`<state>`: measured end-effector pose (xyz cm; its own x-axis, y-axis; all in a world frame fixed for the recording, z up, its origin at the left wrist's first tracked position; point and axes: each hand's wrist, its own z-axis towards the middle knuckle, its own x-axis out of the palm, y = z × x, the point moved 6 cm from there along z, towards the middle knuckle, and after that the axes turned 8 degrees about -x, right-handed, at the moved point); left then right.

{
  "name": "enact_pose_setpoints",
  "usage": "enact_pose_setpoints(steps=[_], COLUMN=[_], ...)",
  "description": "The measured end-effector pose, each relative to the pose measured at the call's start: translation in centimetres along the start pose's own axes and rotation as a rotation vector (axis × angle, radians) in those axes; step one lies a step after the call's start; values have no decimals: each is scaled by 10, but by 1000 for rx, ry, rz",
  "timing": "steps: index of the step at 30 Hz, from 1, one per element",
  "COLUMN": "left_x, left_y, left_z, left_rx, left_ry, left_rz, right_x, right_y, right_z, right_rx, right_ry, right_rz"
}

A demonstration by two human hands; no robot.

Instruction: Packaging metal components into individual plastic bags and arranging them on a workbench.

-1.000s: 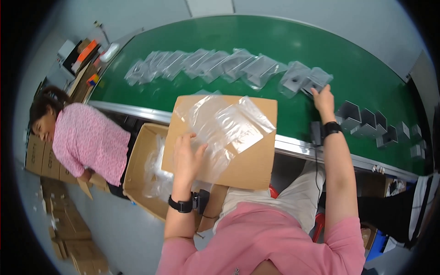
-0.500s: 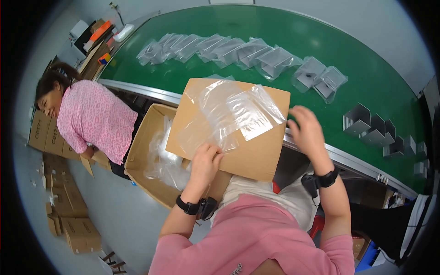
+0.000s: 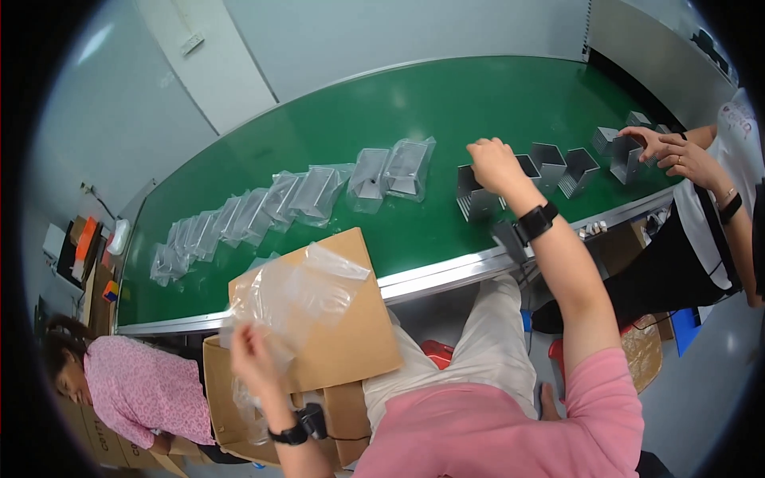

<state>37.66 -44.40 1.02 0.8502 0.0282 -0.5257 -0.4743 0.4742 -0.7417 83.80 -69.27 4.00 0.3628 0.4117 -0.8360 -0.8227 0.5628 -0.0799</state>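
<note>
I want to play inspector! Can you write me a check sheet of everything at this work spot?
Surface: green conveyor belt with a metal edge.
Job's things: grey metal part; clear plastic bag lying on a cardboard sheet.
Clutter: row of bagged parts; unbagged metal parts; open cardboard box.
Grips: right hand on the metal part; left hand holding the bag.
Cables: nothing seen.
Surroundings: two other people working nearby.

Bagged parts (image 3: 319, 195) row; blurry clutter (image 3: 84, 255), maybe tools.
</note>
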Motion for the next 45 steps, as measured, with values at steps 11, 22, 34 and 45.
enact_pose_setpoints(steps=[11, 22, 34, 45], left_x=[129, 137, 138, 110], left_y=[-29, -23, -23, -64], left_z=[-21, -34, -33, -30], left_rx=[-95, -228, -243, -41], left_ry=[502, 632, 622, 288], left_rz=[-116, -227, -411, -254], right_x=[-50, 33, 30, 12], right_y=[43, 178, 197, 203], right_z=[-26, -87, -91, -89], right_rx=[-8, 353, -18, -246], right_ry=[-134, -98, -87, -209], right_rz=[274, 1386, 1106, 996])
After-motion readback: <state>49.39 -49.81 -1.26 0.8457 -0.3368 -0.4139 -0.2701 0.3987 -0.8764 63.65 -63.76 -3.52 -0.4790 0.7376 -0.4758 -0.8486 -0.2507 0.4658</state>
